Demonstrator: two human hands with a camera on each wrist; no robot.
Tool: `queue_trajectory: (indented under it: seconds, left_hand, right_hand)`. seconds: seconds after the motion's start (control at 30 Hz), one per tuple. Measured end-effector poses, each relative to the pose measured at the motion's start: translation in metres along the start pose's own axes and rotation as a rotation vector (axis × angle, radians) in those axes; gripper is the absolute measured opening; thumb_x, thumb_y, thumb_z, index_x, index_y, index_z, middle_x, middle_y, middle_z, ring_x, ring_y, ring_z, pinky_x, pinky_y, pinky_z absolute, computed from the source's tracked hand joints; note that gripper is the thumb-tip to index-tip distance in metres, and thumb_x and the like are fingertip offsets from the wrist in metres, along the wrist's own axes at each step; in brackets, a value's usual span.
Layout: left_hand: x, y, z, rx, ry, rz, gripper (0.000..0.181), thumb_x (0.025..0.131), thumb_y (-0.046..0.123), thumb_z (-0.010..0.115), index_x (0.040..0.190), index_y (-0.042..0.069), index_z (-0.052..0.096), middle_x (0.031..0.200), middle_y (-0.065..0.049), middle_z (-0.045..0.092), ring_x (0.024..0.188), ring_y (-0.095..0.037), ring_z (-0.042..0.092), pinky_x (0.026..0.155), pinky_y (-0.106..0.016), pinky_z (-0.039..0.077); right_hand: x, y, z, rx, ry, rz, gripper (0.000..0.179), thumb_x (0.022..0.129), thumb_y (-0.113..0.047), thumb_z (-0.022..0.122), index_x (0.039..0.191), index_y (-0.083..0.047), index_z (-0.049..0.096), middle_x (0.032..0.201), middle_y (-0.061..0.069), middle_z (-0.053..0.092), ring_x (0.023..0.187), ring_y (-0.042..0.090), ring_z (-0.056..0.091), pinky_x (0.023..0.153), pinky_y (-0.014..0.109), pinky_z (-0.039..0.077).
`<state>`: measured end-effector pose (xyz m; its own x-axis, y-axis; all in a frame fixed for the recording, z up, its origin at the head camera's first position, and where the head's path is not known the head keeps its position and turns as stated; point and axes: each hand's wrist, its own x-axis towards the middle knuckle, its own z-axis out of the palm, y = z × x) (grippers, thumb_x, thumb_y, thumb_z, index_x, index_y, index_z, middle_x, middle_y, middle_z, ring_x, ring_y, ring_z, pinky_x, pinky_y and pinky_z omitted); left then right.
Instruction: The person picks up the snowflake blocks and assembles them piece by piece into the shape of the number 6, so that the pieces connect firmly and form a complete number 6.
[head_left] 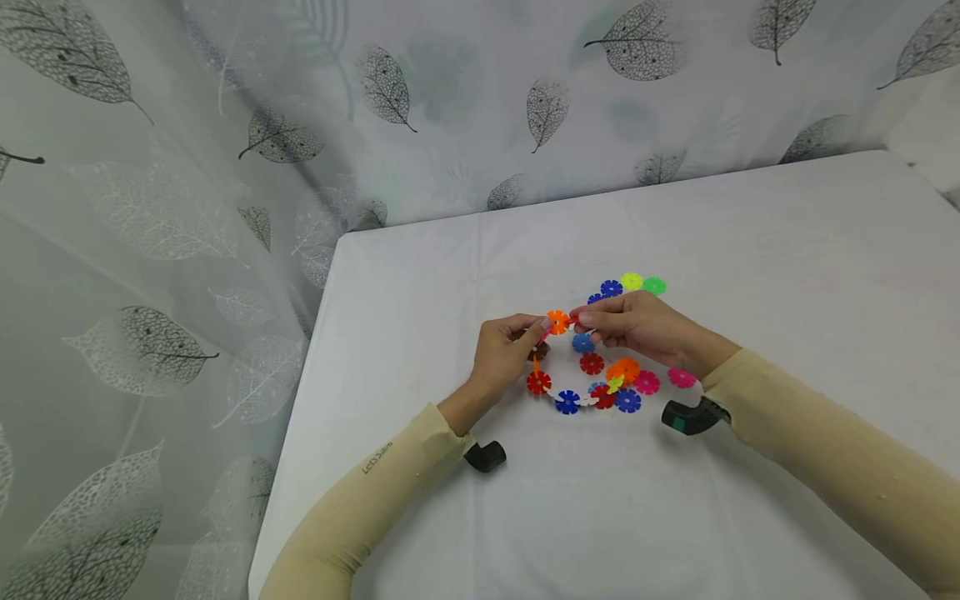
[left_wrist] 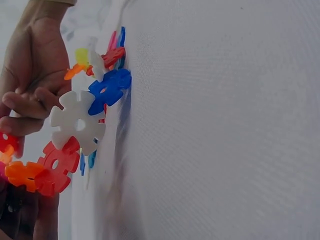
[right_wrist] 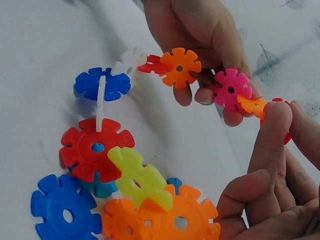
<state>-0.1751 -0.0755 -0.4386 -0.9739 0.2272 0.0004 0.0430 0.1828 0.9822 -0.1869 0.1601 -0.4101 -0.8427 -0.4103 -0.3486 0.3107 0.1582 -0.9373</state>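
A chain of slotted plastic flower discs runs up from the table and between both hands. My left hand [head_left: 498, 354] grips its upper part by the pink disc [right_wrist: 231, 89] and the dark brown disc [right_wrist: 207, 77]. Beyond the pink one sits an orange disc [head_left: 558, 322]. My right hand [head_left: 645, 325] pinches a red disc [right_wrist: 287, 137] at that orange disc's edge, fingertips covering most of it. Below the left hand the chain goes on through an orange, a red, a white and a blue disc [left_wrist: 111, 90] to a red disc [right_wrist: 97, 147] and a yellow-green disc [right_wrist: 140, 177].
Loose discs lie around the chain on the white-covered table [head_left: 420, 275]: a green disc [head_left: 654, 286], a yellow disc [head_left: 632, 282] and blue ones behind the right hand, a pink disc [head_left: 682, 378] under its wrist. A leaf-patterned curtain [head_left: 450, 100] hangs behind and at left.
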Motion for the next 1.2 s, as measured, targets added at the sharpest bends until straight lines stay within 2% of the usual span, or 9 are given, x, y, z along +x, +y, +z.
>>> queue_trajectory:
  seconds: [0.27, 0.4, 0.53, 0.67, 0.83, 0.97, 1.07, 1.2]
  left_hand:
    - [-0.001, 0.002, 0.003, 0.005, 0.005, 0.012, 0.021, 0.099, 0.020, 0.067, 0.106, 0.002, 0.078, 0.082, -0.010, 0.071, 0.071, -0.019, 0.067, 0.074, -0.029, 0.059]
    - [-0.001, 0.003, 0.004, 0.002, 0.009, -0.001, 0.022, 0.100, 0.021, 0.067, 0.106, 0.003, 0.078, 0.082, -0.008, 0.072, 0.071, -0.018, 0.067, 0.073, -0.028, 0.059]
    - [-0.001, 0.003, 0.004, 0.012, 0.018, 0.010, 0.023, 0.099, 0.022, 0.068, 0.106, 0.003, 0.078, 0.080, -0.007, 0.071, 0.071, -0.018, 0.067, 0.070, -0.028, 0.059]
    - [-0.002, 0.001, 0.001, 0.026, 0.004, 0.019, 0.023, 0.099, 0.023, 0.069, 0.108, 0.004, 0.078, 0.082, -0.010, 0.073, 0.071, -0.020, 0.068, 0.069, -0.029, 0.059]
    - [-0.002, 0.001, -0.002, -0.001, -0.038, -0.028, 0.023, 0.100, 0.023, 0.067, 0.110, 0.005, 0.076, 0.094, -0.019, 0.073, 0.078, -0.029, 0.071, 0.072, -0.029, 0.059]
    - [0.000, 0.002, -0.002, -0.084, -0.044, -0.107, 0.021, 0.101, 0.020, 0.065, 0.112, 0.005, 0.074, 0.103, -0.022, 0.071, 0.078, -0.027, 0.071, 0.076, -0.030, 0.059]
    - [0.001, 0.002, -0.003, -0.138, -0.042, -0.162, 0.023, 0.102, 0.019, 0.061, 0.117, 0.004, 0.072, 0.104, -0.025, 0.069, 0.072, -0.020, 0.068, 0.073, -0.029, 0.059]
    - [0.001, 0.002, -0.005, -0.149, -0.052, -0.208, 0.028, 0.102, 0.021, 0.057, 0.121, 0.008, 0.073, 0.091, -0.024, 0.068, 0.066, -0.018, 0.066, 0.068, -0.028, 0.059]
  right_hand:
    - [-0.002, 0.001, -0.001, 0.034, -0.005, 0.011, 0.051, 0.100, -0.029, 0.067, 0.135, 0.008, 0.059, 0.117, 0.018, 0.067, 0.094, 0.023, 0.063, 0.085, 0.028, 0.053]
    - [-0.002, 0.002, 0.000, 0.040, -0.018, 0.008, 0.051, 0.101, -0.028, 0.066, 0.135, 0.009, 0.057, 0.108, 0.015, 0.067, 0.092, 0.023, 0.061, 0.081, 0.026, 0.053]
    - [-0.002, 0.002, 0.002, 0.006, -0.005, -0.004, 0.051, 0.100, -0.029, 0.067, 0.133, 0.008, 0.059, 0.104, 0.016, 0.067, 0.093, 0.025, 0.061, 0.081, 0.027, 0.053]
    - [-0.001, 0.001, 0.004, -0.067, 0.011, -0.013, 0.050, 0.099, -0.034, 0.067, 0.131, 0.005, 0.063, 0.111, 0.020, 0.068, 0.094, 0.028, 0.062, 0.083, 0.029, 0.053]
    - [-0.001, 0.002, 0.002, -0.179, 0.012, -0.005, 0.055, 0.099, -0.042, 0.065, 0.134, -0.001, 0.064, 0.117, 0.020, 0.067, 0.095, 0.031, 0.062, 0.085, 0.033, 0.053]
    - [0.000, 0.003, -0.005, -0.237, 0.031, -0.033, 0.058, 0.099, -0.050, 0.060, 0.137, -0.006, 0.062, 0.122, 0.019, 0.063, 0.102, 0.033, 0.064, 0.089, 0.037, 0.054]
    - [-0.002, 0.002, -0.012, -0.243, 0.079, -0.061, 0.060, 0.101, -0.051, 0.057, 0.141, -0.007, 0.059, 0.127, 0.020, 0.060, 0.110, 0.035, 0.062, 0.094, 0.042, 0.052]
    - [-0.004, 0.000, -0.024, -0.200, 0.202, -0.071, 0.062, 0.101, -0.052, 0.056, 0.145, -0.009, 0.055, 0.136, 0.019, 0.057, 0.118, 0.033, 0.058, 0.102, 0.047, 0.047]
